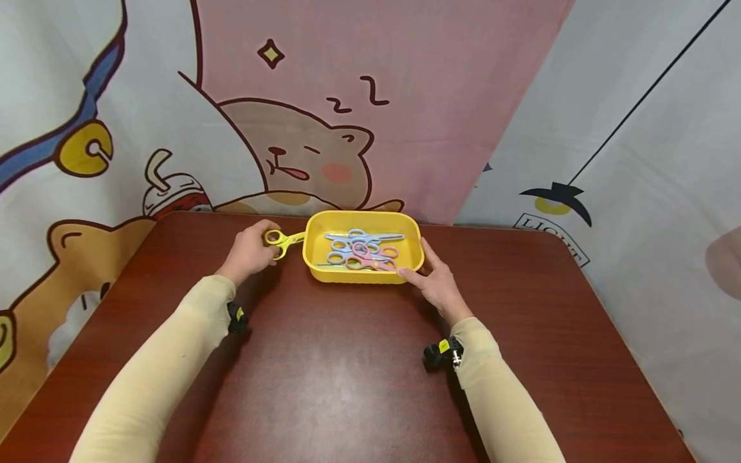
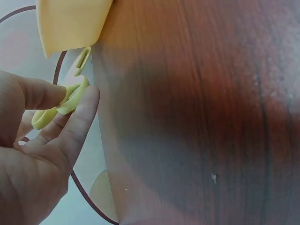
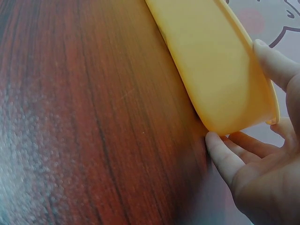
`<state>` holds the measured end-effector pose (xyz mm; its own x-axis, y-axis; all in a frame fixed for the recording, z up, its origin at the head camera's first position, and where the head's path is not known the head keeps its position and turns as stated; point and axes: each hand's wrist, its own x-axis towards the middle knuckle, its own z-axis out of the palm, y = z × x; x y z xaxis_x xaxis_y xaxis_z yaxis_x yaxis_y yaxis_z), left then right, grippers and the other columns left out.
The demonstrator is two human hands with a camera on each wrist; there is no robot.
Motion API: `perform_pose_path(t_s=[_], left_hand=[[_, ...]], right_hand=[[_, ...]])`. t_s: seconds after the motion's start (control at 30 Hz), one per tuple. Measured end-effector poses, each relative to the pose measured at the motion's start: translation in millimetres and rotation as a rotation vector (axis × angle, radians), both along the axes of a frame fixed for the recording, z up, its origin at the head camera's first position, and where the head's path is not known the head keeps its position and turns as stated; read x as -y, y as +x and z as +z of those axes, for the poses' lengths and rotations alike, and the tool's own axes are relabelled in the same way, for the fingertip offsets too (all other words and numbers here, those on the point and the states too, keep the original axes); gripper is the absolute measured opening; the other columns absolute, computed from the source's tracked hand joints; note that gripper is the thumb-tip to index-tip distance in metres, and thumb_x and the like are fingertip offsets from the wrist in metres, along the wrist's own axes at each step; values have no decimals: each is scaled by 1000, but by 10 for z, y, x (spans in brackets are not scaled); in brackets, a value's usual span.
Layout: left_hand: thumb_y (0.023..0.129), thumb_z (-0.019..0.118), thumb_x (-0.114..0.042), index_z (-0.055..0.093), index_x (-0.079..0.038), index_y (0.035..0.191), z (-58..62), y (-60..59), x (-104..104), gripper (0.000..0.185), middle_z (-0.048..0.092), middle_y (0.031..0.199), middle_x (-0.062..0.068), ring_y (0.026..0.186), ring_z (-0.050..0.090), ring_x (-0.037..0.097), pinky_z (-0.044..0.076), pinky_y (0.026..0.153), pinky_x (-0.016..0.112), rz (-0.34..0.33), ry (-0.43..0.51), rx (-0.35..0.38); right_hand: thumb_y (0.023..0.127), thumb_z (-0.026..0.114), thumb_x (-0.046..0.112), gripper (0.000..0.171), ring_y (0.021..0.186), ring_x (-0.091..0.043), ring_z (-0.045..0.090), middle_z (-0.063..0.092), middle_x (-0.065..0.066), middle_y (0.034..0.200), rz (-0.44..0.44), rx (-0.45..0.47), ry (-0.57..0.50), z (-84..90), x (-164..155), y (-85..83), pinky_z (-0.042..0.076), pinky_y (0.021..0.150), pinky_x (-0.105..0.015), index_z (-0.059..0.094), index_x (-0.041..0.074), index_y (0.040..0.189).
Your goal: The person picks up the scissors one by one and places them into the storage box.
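Yellow tray [image 1: 324, 273], far centre of brown table [image 1: 347, 386]: holding several blue and pink scissors [image 1: 361, 252], heaped inside. Yellow scissors [image 1: 282, 240]: outside the tray, just off its left wall, handle loops pinched in curled fingers of left hand [image 1: 250, 252]. Right hand [image 1: 438, 283]: fingers straight, resting against tray's near right corner, steadying it. Progress, judged: most pairs already binned; yellow pair not yet in, none other seen loose on the table.
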<state>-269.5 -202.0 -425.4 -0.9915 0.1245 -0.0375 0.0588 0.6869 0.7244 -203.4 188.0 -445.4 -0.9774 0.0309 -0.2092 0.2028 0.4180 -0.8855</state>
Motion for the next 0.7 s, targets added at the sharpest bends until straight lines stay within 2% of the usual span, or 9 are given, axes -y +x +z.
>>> perform_pose_path(t_s=[0.33, 0.7], left_hand=[[94, 65, 4, 55, 1, 138, 16, 1, 60, 45, 62, 120, 29, 81, 74, 31, 62, 65, 31, 53, 31, -35], [94, 65, 2, 53, 2, 140, 72, 25, 97, 47, 63, 119, 29, 80, 75, 32, 62, 65, 31, 102, 52, -87]], right_hand=[[92, 79, 37, 100, 155, -32, 27, 16, -6, 173, 1, 3, 8, 6, 9, -11, 26, 124, -51, 12, 31, 167], [92, 79, 38, 100, 155, -31, 26, 16, -5, 173, -1, 6, 7, 6, 12, 6, 24, 125, -51, 12, 35, 166]])
